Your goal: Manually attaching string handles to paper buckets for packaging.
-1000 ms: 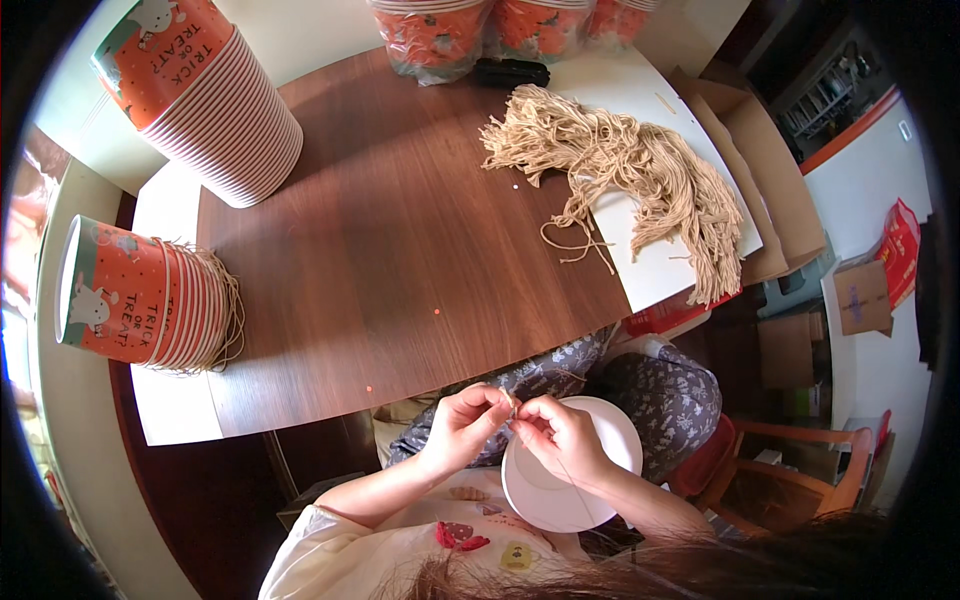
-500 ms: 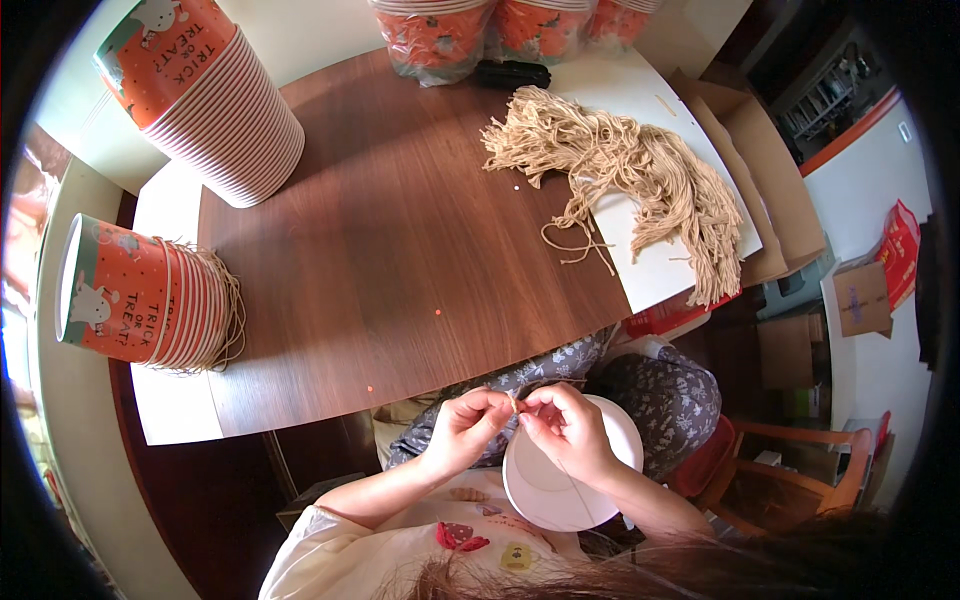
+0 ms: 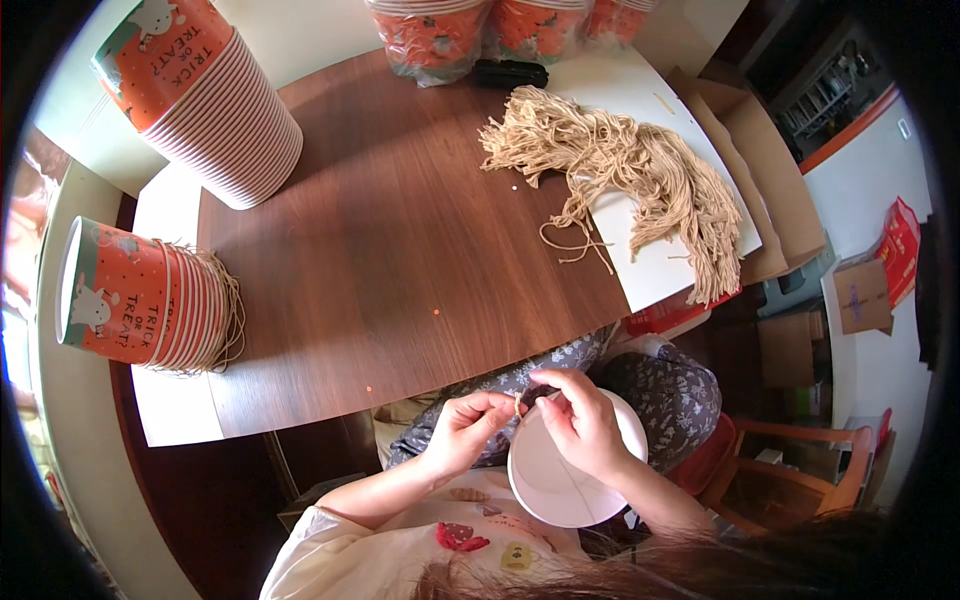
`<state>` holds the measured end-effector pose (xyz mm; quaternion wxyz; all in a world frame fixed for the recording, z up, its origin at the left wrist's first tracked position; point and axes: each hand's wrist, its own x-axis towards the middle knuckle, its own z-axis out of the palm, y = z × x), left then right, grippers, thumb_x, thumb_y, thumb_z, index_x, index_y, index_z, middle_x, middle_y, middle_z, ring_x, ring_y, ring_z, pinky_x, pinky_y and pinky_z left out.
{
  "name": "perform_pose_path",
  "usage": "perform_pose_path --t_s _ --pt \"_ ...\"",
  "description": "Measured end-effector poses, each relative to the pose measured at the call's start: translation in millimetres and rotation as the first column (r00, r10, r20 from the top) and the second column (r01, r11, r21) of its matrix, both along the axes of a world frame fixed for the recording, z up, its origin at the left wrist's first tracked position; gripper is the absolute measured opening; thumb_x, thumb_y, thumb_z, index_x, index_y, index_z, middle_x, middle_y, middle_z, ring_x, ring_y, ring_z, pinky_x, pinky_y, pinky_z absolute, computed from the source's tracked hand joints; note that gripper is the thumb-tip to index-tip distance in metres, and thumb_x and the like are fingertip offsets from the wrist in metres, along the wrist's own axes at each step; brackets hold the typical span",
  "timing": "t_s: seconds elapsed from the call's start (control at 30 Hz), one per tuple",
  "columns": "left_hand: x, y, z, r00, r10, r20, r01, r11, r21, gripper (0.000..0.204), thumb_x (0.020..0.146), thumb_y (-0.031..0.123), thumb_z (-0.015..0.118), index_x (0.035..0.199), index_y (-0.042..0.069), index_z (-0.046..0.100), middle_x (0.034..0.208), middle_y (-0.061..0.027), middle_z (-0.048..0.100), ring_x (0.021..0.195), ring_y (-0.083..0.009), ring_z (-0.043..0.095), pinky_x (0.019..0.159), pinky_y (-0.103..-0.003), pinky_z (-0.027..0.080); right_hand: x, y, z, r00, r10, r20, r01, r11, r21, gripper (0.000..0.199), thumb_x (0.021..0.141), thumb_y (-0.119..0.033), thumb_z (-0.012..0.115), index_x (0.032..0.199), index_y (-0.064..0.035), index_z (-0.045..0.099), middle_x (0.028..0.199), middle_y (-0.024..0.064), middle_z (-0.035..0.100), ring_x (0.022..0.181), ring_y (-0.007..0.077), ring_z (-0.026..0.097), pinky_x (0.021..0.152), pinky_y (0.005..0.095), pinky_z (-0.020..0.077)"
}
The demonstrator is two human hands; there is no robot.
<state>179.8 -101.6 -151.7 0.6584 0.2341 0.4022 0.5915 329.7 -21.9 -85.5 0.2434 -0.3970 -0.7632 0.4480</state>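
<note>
A paper bucket (image 3: 545, 490) with a white inside rests on my lap, its mouth tilted up toward me. My left hand (image 3: 468, 432) is closed at the bucket's far left rim, thumb and forefinger pinching a short tan cord end (image 3: 518, 404). My right hand (image 3: 582, 425) hovers over the bucket's mouth, thumb and forefinger apart and slightly curled near that cord; I see nothing between them. A thin strand of cord (image 3: 580, 488) runs across the inside of the bucket. The bucket's outer side is hidden from view.
At the table's left edge lie a stack of orange buckets with cord handles (image 3: 190, 310) and a taller stack of buckets (image 3: 225, 120). A heap of tan cords (image 3: 640, 170) covers the right side. Wrapped buckets (image 3: 430, 40) and a black object (image 3: 510, 74) stand at the back.
My right thumb and forefinger have parted and moved slightly right, away from the cord. My left hand keeps its pinch. The bucket has shifted a little to the right.
</note>
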Motion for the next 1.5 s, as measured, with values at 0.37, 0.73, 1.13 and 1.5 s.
perform_pose_path --t_s 0.37,0.73,1.13,1.5 --pt "-2.5 -0.7 0.0 0.997 -0.064 0.052 0.064 0.998 0.016 0.012 0.087 0.005 0.051 0.092 -0.002 0.06 0.093 -0.0091 0.062 0.089 -0.0133 0.056 0.083 -0.026 0.043 -3.2 15.0 1.8 0.977 0.199 -0.075 -0.206 0.972 -0.112 0.009 0.079 0.0 0.056 0.087 -0.0004 0.057 0.081 0.0091 0.061 0.071 0.018 0.061 0.062 0.0261 0.0477" --pt "-3.2 0.1 2.5 0.993 -0.063 0.097 0.059 0.997 0.045 0.012 0.088 0.006 0.052 0.09 -0.002 0.06 0.091 -0.0072 0.061 0.086 -0.0121 0.055 0.08 -0.025 0.043 -4.0 7.7 -1.7 0.984 0.138 -0.115 -0.141 0.99 -0.024 0.006 0.077 -0.002 0.059 0.083 -0.0015 0.058 0.076 0.0075 0.059 0.067 0.0176 0.058 0.06 0.0265 0.0456" --pt "-1.7 1.4 8.4 0.993 -0.106 0.041 0.106 0.994 0.021 0.012 0.088 0.008 0.053 0.089 -0.001 0.06 0.088 -0.0045 0.06 0.081 -0.0089 0.053 0.075 -0.023 0.041 -4.1 7.5 -4.9 0.971 0.117 -0.208 -0.157 0.97 -0.188 0.006 0.081 -0.006 0.059 0.084 0.0 0.059 0.075 0.0069 0.058 0.068 0.0142 0.059 0.059 0.0242 0.0469" --pt "-1.6 1.2 4.5 0.992 -0.12 -0.031 0.122 0.99 0.071 0.011 0.087 0.006 0.051 0.089 -0.002 0.059 0.087 -0.0053 0.059 0.082 -0.0094 0.052 0.075 -0.023 0.041 -5.9 2.6 -5.8 0.984 0.072 -0.163 -0.093 0.988 -0.126 0.009 0.084 -0.008 0.055 0.078 -0.0009 0.054 0.068 0.0058 0.059 0.062 0.012 0.057 0.057 0.0229 0.0441"
